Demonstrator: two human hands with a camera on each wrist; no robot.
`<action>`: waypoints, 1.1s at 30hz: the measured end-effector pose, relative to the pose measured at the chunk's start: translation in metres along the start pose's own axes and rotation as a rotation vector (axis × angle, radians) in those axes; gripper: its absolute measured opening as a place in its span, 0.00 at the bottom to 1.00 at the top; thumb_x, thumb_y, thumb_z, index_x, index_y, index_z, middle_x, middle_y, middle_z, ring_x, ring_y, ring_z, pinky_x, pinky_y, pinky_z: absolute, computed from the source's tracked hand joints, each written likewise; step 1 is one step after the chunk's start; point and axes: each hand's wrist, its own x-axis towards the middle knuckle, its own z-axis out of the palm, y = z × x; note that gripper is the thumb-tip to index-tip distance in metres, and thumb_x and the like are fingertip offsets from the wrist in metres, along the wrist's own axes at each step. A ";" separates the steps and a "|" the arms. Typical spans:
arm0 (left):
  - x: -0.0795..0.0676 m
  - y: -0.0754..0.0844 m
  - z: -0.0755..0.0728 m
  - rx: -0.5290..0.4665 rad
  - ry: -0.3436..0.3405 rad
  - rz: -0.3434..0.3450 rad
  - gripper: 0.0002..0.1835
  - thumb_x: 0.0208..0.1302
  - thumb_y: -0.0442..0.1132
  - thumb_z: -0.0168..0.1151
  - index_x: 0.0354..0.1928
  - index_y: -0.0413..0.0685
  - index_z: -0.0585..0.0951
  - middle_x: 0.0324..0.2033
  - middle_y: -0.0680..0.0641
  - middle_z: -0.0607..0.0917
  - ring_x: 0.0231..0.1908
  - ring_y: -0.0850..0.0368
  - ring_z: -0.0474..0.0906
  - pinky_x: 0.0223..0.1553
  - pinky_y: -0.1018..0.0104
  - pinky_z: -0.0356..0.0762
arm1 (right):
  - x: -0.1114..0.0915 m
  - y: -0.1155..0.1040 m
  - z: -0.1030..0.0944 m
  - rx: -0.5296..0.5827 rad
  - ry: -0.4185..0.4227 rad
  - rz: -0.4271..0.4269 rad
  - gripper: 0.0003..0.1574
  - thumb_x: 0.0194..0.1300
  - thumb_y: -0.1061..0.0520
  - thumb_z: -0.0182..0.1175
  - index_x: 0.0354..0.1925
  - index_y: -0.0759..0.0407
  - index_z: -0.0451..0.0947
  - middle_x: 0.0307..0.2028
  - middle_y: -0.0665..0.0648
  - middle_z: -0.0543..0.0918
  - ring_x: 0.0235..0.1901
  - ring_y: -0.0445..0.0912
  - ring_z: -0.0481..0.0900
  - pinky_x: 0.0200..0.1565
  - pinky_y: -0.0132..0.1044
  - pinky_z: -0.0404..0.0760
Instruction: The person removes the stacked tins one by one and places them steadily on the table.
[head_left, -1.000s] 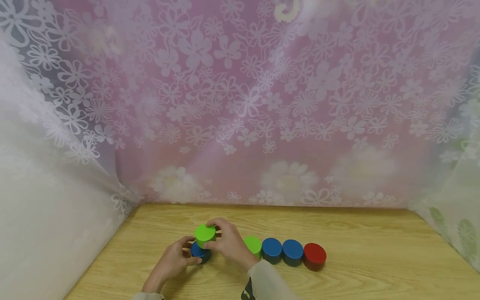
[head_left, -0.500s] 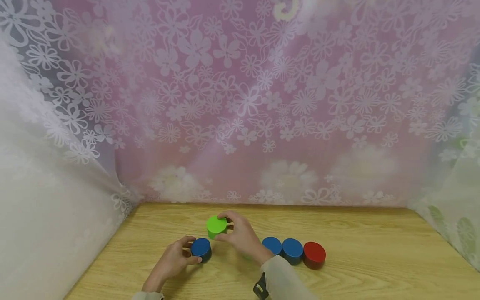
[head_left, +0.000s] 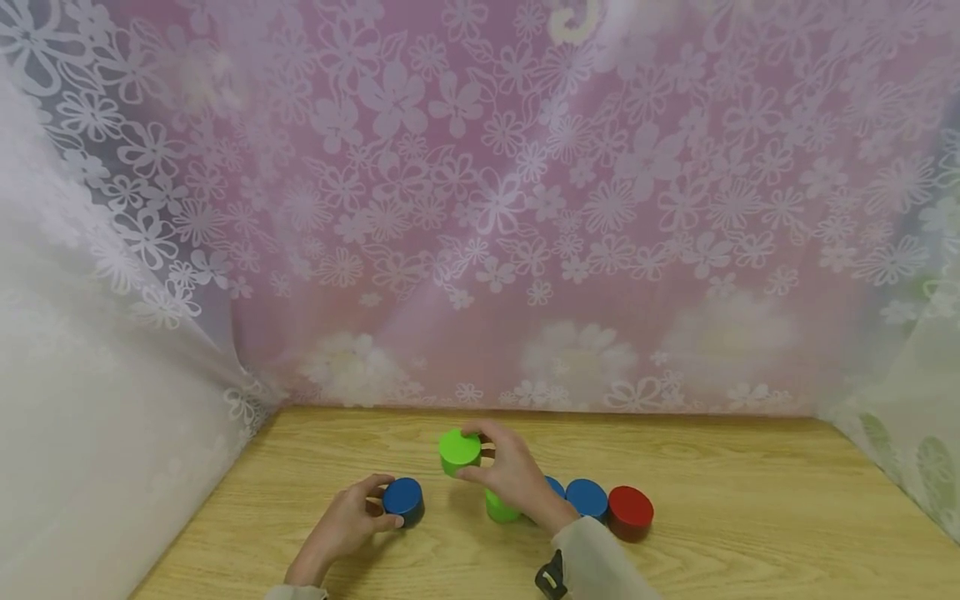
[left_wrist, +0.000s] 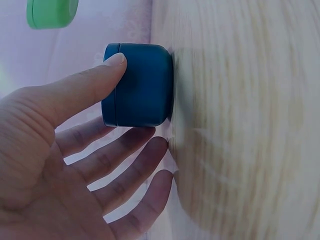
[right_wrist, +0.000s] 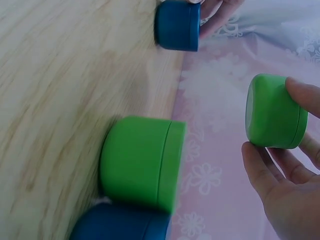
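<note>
A small round blue jar [head_left: 403, 500] with a lid stands upright on the wooden table, held at its sides by my left hand [head_left: 347, 521]. In the left wrist view the thumb lies at the lid seam of this blue jar [left_wrist: 142, 85] and fingers reach along the opposite side. My right hand [head_left: 517, 475] grips a green lidded jar [head_left: 459, 454] between thumb and fingers, raised off the table. The right wrist view shows this green jar [right_wrist: 275, 111] in the air. Below and to its right, another green jar [head_left: 501, 507] stands on the table, partly covered by the right hand.
To the right, a blue jar [head_left: 554, 485] mostly hidden by my right hand, another blue jar [head_left: 587, 498] and a red jar [head_left: 631, 512] continue the row from the standing green one. A pink floral curtain [head_left: 480, 250] hangs behind the wooden table [head_left: 750, 500].
My right hand has carried the green jar from above the left blue jar off to the right, towards the row. The left hand has stayed at its blue jar.
</note>
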 end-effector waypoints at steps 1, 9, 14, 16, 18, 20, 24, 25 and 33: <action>0.000 0.000 0.000 0.001 -0.002 0.002 0.32 0.54 0.31 0.78 0.60 0.29 0.77 0.47 0.33 0.84 0.42 0.40 0.84 0.42 0.47 0.85 | -0.001 0.001 -0.002 -0.003 -0.001 0.002 0.29 0.57 0.67 0.75 0.56 0.67 0.77 0.54 0.63 0.80 0.53 0.61 0.78 0.53 0.52 0.83; 0.001 -0.002 -0.002 -0.014 -0.058 0.020 0.31 0.58 0.34 0.76 0.61 0.30 0.75 0.47 0.34 0.84 0.43 0.39 0.84 0.43 0.46 0.84 | -0.007 0.006 -0.014 -0.020 -0.008 0.011 0.29 0.58 0.66 0.75 0.56 0.65 0.77 0.54 0.61 0.80 0.52 0.58 0.78 0.54 0.53 0.82; 0.002 -0.002 -0.001 -0.019 -0.066 0.013 0.32 0.59 0.34 0.76 0.62 0.29 0.74 0.47 0.35 0.83 0.44 0.39 0.83 0.43 0.46 0.84 | -0.011 0.008 -0.022 -0.024 0.013 0.010 0.29 0.57 0.67 0.75 0.56 0.65 0.77 0.53 0.61 0.80 0.51 0.58 0.78 0.52 0.52 0.83; 0.002 -0.002 -0.001 -0.020 -0.062 0.009 0.34 0.58 0.34 0.77 0.63 0.29 0.73 0.47 0.34 0.84 0.43 0.40 0.83 0.43 0.47 0.84 | -0.013 0.010 -0.024 -0.021 0.023 0.009 0.29 0.56 0.67 0.75 0.55 0.65 0.77 0.52 0.61 0.80 0.51 0.59 0.79 0.52 0.52 0.84; 0.002 -0.002 -0.001 -0.018 -0.060 0.006 0.36 0.58 0.35 0.77 0.65 0.28 0.72 0.47 0.34 0.84 0.42 0.41 0.84 0.41 0.48 0.84 | -0.016 0.011 -0.026 -0.023 0.026 0.004 0.29 0.56 0.67 0.76 0.55 0.65 0.77 0.52 0.61 0.80 0.51 0.59 0.79 0.51 0.52 0.84; 0.002 -0.002 0.000 -0.015 -0.063 0.005 0.36 0.57 0.35 0.77 0.65 0.29 0.72 0.48 0.34 0.83 0.42 0.42 0.84 0.41 0.49 0.84 | -0.020 0.012 -0.029 -0.020 0.024 0.010 0.29 0.57 0.66 0.76 0.55 0.64 0.77 0.53 0.61 0.80 0.51 0.60 0.78 0.52 0.51 0.84; 0.002 -0.001 0.000 -0.014 -0.077 0.010 0.35 0.58 0.34 0.76 0.65 0.30 0.73 0.49 0.33 0.83 0.43 0.42 0.84 0.42 0.48 0.84 | -0.027 0.014 -0.036 -0.023 0.040 0.023 0.30 0.57 0.64 0.76 0.56 0.64 0.77 0.54 0.62 0.79 0.53 0.61 0.78 0.53 0.50 0.83; 0.002 -0.001 0.001 -0.013 -0.078 0.012 0.34 0.58 0.35 0.76 0.64 0.30 0.73 0.50 0.33 0.82 0.43 0.41 0.84 0.42 0.48 0.84 | -0.028 0.014 -0.038 -0.024 0.046 0.024 0.30 0.57 0.64 0.76 0.56 0.65 0.77 0.54 0.62 0.80 0.53 0.61 0.78 0.53 0.51 0.83; 0.000 -0.001 -0.001 -0.015 -0.084 0.001 0.34 0.58 0.35 0.77 0.64 0.30 0.73 0.49 0.34 0.83 0.44 0.41 0.83 0.42 0.47 0.84 | -0.036 0.016 -0.055 -0.043 0.059 0.051 0.29 0.57 0.64 0.76 0.55 0.64 0.78 0.52 0.59 0.81 0.52 0.59 0.78 0.52 0.54 0.83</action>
